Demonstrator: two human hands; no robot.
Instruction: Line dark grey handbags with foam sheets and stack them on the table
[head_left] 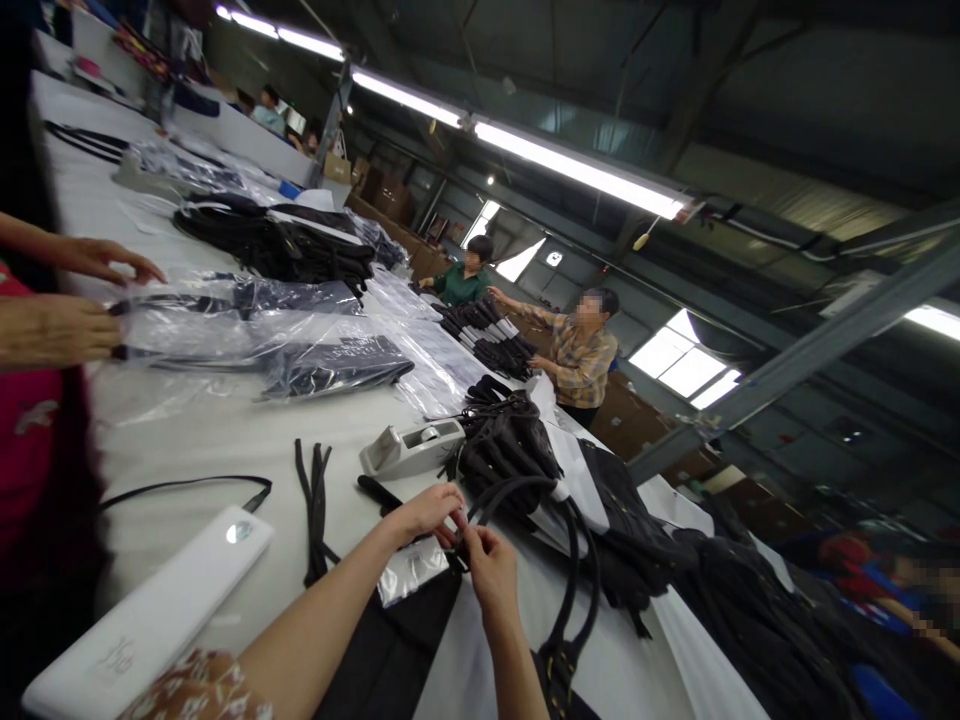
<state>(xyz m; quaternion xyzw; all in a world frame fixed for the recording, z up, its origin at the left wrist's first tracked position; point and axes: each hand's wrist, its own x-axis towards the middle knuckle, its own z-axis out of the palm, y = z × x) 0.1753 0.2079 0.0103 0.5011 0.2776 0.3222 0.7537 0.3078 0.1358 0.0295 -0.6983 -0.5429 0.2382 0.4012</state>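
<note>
Your work at the small dark piece (458,548) looks partway along: it sits between your two hands, just above the flat dark panel (397,640) on the near side of the white table (247,430), and nothing there reads as finished. Your left hand (429,512) has its fingertips drawn together over it, and your right hand (491,570) pinches at it with thumb and forefinger; exactly what each fingertip grips is too small to tell. A clear packet (412,570), crinkled and shiny, lies on the panel just below your left hand, its contents unreadable. Around you the state of the goods is mixed: black bags (510,450) lie heaped unwrapped just beyond your hands, while farther left some dark goods (337,365) already lie in glossy, rumpled plastic, near a co-worker's hands (112,260). Judged from that, plenty seems left unwrapped, though you cannot count the pile from here. The heaped bags look soft and matte, with smooth rounded handles (581,560) curving loosely toward you and small brassy dots on the cloth. White paper (585,480), flat and stiff-edged, lies among them. Near your left hand stands a pale, hard-shelled tape dispenser (412,450); limp dark strips (315,510) and a smooth white oblong box (150,620) lie to your left.
</note>
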